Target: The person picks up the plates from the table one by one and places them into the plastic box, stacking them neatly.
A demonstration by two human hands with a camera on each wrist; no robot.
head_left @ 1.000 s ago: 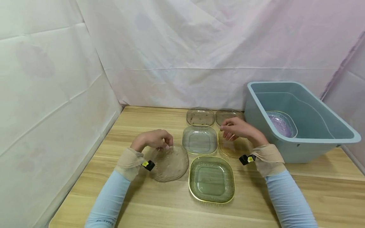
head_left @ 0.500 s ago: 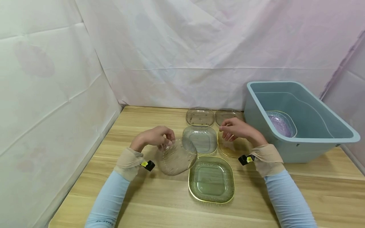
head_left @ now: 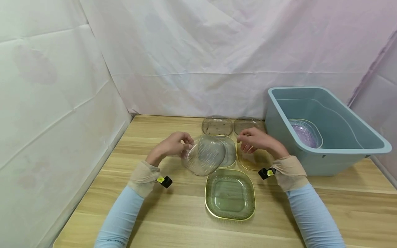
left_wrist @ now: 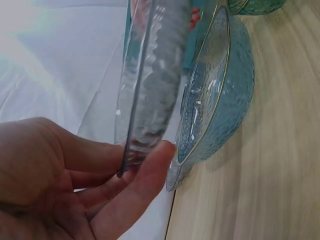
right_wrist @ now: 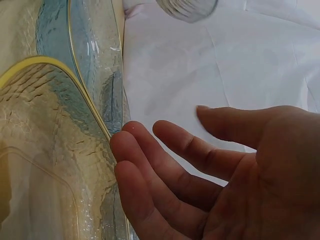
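The wooden worktop (head_left: 173, 220) stretches under both hands, with draped white cloth (head_left: 198, 51) behind and to the left. Right of the right hand stands a blue-grey plastic tub (head_left: 347, 151) holding a purple-tinted glass plate (head_left: 305, 134).

Between and ahead of the hands lie square glass plates: a green gold-rimmed plate (head_left: 230, 194) nearest the person, a blue-tinted plate (head_left: 230, 151) beyond it, an amber plate (head_left: 252, 161) directly under the right hand, and two brownish plates (head_left: 217, 125) further back.

The ribbed clear glass plate (head_left: 203, 155) is lifted off the worktop and tilted on edge, just right of the left hand (head_left: 172, 145), which pinches its rim between thumb and fingertips (left_wrist: 150, 170). The right hand (head_left: 255, 139) hovers above the amber plate with fingers loosely spread, holding nothing.

The clear plate looks rigid, smooth and breakable, probably of moderate weight; a rim pinch at one edge seems slippery, so a second hold on the opposite rim would likely steady it.
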